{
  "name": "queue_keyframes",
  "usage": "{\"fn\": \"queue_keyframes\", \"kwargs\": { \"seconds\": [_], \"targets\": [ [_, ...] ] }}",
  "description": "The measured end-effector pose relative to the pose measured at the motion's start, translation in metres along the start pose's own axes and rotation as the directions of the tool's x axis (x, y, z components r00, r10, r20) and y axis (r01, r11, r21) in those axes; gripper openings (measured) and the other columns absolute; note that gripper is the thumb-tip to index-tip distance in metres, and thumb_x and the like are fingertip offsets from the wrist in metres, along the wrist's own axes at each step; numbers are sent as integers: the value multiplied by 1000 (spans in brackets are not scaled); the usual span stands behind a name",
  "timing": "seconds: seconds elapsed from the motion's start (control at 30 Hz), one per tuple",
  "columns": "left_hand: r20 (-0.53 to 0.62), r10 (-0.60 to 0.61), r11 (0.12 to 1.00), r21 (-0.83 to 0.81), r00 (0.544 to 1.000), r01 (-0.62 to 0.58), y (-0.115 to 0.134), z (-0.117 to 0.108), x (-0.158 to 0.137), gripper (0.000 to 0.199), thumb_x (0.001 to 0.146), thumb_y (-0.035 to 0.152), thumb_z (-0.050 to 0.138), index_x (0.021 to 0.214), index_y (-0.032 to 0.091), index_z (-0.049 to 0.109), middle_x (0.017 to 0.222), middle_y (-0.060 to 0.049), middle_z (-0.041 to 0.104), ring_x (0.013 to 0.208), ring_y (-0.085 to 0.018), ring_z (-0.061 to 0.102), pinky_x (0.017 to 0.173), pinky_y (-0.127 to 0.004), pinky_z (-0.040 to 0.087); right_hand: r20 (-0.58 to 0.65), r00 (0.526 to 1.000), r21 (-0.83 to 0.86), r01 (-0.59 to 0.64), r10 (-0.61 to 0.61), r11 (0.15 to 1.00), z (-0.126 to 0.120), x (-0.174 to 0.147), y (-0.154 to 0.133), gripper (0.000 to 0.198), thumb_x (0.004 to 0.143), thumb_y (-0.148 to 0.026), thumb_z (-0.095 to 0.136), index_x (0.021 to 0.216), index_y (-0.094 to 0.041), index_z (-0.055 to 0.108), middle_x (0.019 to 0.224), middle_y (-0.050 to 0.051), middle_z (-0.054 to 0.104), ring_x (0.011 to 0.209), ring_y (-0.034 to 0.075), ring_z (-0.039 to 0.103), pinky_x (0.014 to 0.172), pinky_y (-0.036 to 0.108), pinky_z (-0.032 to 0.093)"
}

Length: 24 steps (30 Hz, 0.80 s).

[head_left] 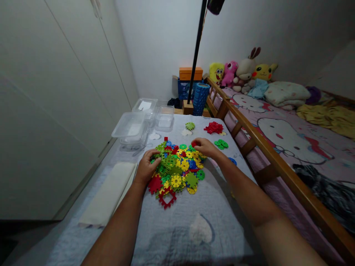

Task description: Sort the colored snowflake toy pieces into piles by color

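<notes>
A mixed pile of plastic building pieces (183, 164), in yellow, green, red and blue, lies on the cloth in front of me. My left hand (147, 167) rests at the pile's left edge, thumb and fingers apart, touching light green square pieces (166, 161). Over the pile's far right side, my right hand (204, 146) pinches a small red block (193, 144) between thumb and fingertips. Nearer me in the pile are a red toothed frame (162, 200) and a yellow notched disc (176, 181).
Separate groups of red pieces (213, 128), green discs (221, 144) and light green squares (190, 126) lie beyond my right hand. Clear plastic containers (130, 127) stand at the back left, with a folded cream cloth (109, 194) nearer. A wooden bed rail (260, 146) borders the right.
</notes>
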<state>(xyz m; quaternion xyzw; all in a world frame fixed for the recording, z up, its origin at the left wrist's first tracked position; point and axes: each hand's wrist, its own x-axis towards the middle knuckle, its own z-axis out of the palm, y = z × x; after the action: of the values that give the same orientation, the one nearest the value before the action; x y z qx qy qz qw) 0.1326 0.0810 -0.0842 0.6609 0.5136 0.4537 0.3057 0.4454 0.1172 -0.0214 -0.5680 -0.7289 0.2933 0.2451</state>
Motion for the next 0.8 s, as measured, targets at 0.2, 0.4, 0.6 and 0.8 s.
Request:
{"fn": "queue_keyframes", "kwargs": {
  "seconds": [0.2, 0.4, 0.6, 0.8],
  "targets": [
    [-6, 16, 1000, 18, 1000, -16, -1, 0, 1, 31, 79, 43, 62, 101, 22, 68, 120, -9, 66, 121, -27, 59, 114, -45, 41, -288, 934, 126, -182, 212, 975, -26, 7, 52, 21, 67, -13, 62, 87, -18, 67, 70, -3, 63, 67, 14, 56, 65, 23, 42],
    [-7, 18, 1000, 19, 1000, -17, -1, 0, 1, 31, 79, 44, 63, 100, 22, 68, 120, -9, 66, 120, -27, 60, 114, -45, 41, -525, 768, 46, -405, 367, 913, -54, 12, 91, 16, 67, -12, 65, 81, -18, 67, 76, 1, 66, 72, 16, 58, 68, 25, 43],
    [-6, 18, 1000, 24, 1000, -18, 0, 0, 0, 32, 80, 45, 63, 101, 22, 68, 120, -9, 65, 119, -27, 60, 112, -45, 42, -595, 704, -113, -552, 389, 826, -69, 26, 114, 14, 71, -10, 61, 77, -18, 72, 82, 6, 73, 81, 18, 65, 73, 25, 45],
    [-7, 17, 999, 34, 1000, -17, -2, -1, 0, 31, 80, 45, 63, 101, 22, 68, 121, -8, 66, 119, -27, 60, 113, -44, 42, -628, 677, -127, -575, 383, 808, -64, 38, 126, 17, 70, -8, 63, 76, -18, 75, 86, 10, 76, 89, 21, 69, 76, 26, 48]
  ]
}}
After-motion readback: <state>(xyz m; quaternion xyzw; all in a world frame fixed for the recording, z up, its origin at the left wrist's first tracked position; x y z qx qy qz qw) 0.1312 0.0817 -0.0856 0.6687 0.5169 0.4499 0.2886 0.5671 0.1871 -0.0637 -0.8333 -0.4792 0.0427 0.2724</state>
